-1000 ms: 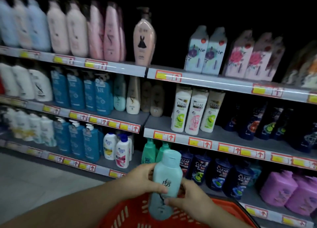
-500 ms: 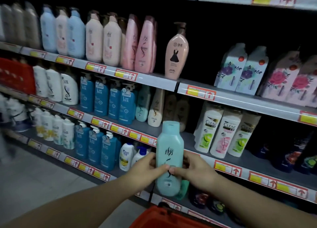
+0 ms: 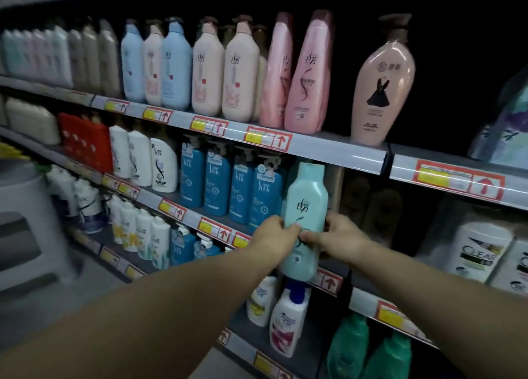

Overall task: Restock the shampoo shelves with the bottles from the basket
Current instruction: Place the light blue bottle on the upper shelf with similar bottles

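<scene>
From my screen I saw the teal bottle [image 3: 307, 207] in the middle of the frame, a little to the right. It was smooth, shiny plastic, tall, with round shoulders and a flat wide cap of the same color. It stood nearly upright. On its front were dark Chinese signs and a thin curly line, and low down a small white square that I could not read.

The left hand [image 3: 274, 236] gripped its lower half from the left side, fingers curled round it. The right hand [image 3: 340, 237] gripped it from the right the same way, and the fingertips of both nearly met on the front. The bottle was held up in front of the edge of the middle shelf [image 3: 183, 207], just right of the blue pump bottles [image 3: 217, 184], whose white letters looked like "SLEK".

On the upper shelf [image 3: 337, 147] stood glossy cream bottles [image 3: 223, 70] with round tops and a fat pink bottle [image 3: 381, 90] with a black dress drawn on it. Red and yellow price tags [image 3: 267, 140] with arrows ran along the gray rails. At the lower right a white bottle [image 3: 477, 250] read "CLEAR".
</scene>
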Demonstrator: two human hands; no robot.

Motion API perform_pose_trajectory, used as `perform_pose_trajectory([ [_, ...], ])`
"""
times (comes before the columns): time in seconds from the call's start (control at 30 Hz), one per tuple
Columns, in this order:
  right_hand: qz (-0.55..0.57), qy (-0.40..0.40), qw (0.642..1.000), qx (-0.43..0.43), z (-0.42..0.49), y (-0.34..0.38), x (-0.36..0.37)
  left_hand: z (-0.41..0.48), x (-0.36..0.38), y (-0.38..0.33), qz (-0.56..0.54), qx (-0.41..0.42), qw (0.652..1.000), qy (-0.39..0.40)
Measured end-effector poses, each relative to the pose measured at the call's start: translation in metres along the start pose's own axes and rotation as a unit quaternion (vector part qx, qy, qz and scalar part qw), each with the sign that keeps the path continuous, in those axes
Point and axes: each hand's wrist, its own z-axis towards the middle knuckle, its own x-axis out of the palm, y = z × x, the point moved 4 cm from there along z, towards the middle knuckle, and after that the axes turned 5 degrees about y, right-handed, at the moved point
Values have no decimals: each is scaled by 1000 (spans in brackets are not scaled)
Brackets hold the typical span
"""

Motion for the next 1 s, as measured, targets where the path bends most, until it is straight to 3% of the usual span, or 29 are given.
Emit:
perform_pose_trajectory([
  [0.33,-24,-65,997,-20,67,-6,-9,63,28,9,-78,60,995,-2],
  [0.77,-51,-204,975,-72,97,-28,12,81,52,31,-29,46,999,2],
  [1.0,-120,-210,966,-92,86,-40,17,76,52,33,-26,64,998,14],
])
